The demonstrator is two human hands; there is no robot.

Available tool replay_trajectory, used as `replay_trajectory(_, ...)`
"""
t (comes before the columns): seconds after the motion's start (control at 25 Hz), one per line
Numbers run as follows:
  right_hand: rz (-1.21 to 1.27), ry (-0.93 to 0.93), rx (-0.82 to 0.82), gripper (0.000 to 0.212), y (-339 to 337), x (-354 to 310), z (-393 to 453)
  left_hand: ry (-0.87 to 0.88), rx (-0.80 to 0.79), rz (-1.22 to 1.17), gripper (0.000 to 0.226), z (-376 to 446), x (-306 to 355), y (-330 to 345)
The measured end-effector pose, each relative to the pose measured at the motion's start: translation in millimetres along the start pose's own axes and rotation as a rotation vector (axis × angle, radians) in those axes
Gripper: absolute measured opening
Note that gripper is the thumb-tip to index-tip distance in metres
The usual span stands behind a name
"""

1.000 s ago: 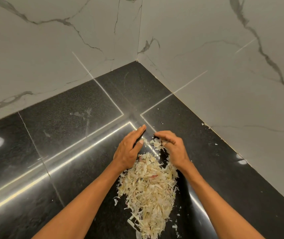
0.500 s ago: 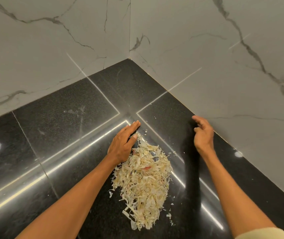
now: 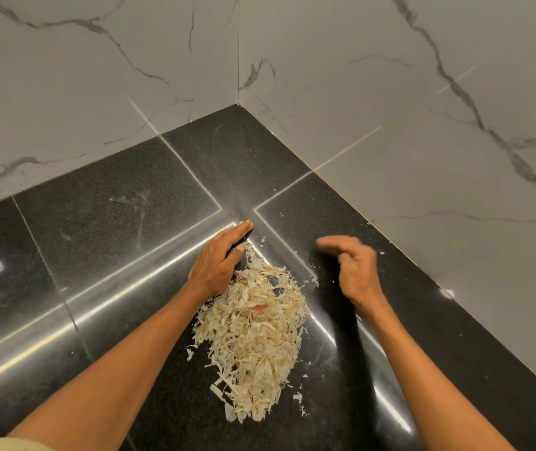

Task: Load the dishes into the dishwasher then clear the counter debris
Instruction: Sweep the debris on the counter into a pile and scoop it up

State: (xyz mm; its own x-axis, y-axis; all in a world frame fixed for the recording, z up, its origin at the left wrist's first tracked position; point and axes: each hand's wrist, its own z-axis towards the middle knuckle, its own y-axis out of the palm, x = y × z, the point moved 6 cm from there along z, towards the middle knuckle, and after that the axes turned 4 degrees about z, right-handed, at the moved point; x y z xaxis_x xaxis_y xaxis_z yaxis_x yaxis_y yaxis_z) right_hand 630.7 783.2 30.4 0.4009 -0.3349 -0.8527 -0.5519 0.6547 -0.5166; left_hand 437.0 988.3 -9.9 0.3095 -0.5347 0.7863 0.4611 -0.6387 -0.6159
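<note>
We saw pile of pale peelings (image 3: 253,340) on black counter (image 3: 113,229), near corner of marble walls (image 3: 422,125). Left hand (image 3: 217,262) lay edge-down against pile's upper left side, fingers straight, touching shreds. Right hand (image 3: 354,268) hovered just right of pile, blurred, fingers loosely curled, holding nothing we could make out. Stray flakes (image 3: 299,398) lay scattered beside pile's lower right edge.

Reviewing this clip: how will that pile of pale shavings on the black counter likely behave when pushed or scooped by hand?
The pile of shavings looks thin, dry and light, so it will probably slide easily on the glossy counter. Stray flecks already lie around it, so it will likely shed bits. The left hand, resting against its edge, should help contain it.
</note>
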Motion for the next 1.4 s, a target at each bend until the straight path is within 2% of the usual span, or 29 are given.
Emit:
replay_trajectory(0.08, -0.112, 0.09, 0.265, 0.054, -41, 24, 5, -0.001, -0.002, -0.004, 0.055, -1, 0, 1)
replay_trajectory(0.16, -0.218, 0.204, 0.344, 0.056, -63, 48, 2, -0.002, 0.0, -0.002, 0.055, -2, 1, 1)
replay_trajectory(0.28, -0.196, 0.239, 0.249, 0.059, -38, 43, -11, -0.014, 0.013, 0.002, 0.055, -2, 2, -2)
replay_trajectory(0.48, 0.019, 0.112, -0.042, 0.055, 49, -17, -61, 0.002, 0.013, 0.01, 0.055, -4, 7, -1)
replay_trajectory(0.56, 0.103, 0.068, -0.114, 0.054, 54, -21, -68, -0.002, 0.008, 0.018, 0.054, -5, 8, -1)
replay_trajectory(0.64, 0.108, 0.104, 0.046, 0.053, 19, -2, -49, -0.003, 0.006, 0.025, 0.054, -7, 10, -1)
replay_trajectory(0.72, -0.004, 0.172, 0.265, 0.051, -34, 28, -23, -0.002, 0.006, 0.035, 0.054, -7, 12, -2)
replay_trajectory(0.76, -0.075, 0.21, 0.312, 0.048, -54, 42, -12, -0.004, 0.011, 0.036, 0.055, -6, 12, -3)
replay_trajectory(0.84, -0.195, 0.258, 0.295, 0.044, -69, 58, -2, -0.009, 0.026, 0.038, 0.054, -5, 11, -5)
replay_trajectory(0.96, -0.212, 0.18, 0.218, 0.045, -33, 39, -12, -0.011, 0.036, 0.04, 0.054, -3, 9, -5)
replay_trajectory(1.12, -0.034, 0.009, -0.083, 0.045, 62, -22, -50, 0.003, 0.031, 0.02, 0.056, 0, 9, 1)
replay_trajectory(1.2, 0.052, -0.052, -0.191, 0.047, 87, -40, -62, -0.001, 0.025, 0.026, 0.056, -1, 8, 3)
replay_trajectory(1.28, 0.1, -0.038, -0.14, 0.045, 78, -44, -47, -0.019, 0.018, 0.04, 0.056, -2, 6, 3)
replay_trajectory(1.4, -0.01, 0.048, -0.001, 0.047, 41, -25, -3, -0.024, 0.024, 0.041, 0.056, -2, 3, 1)
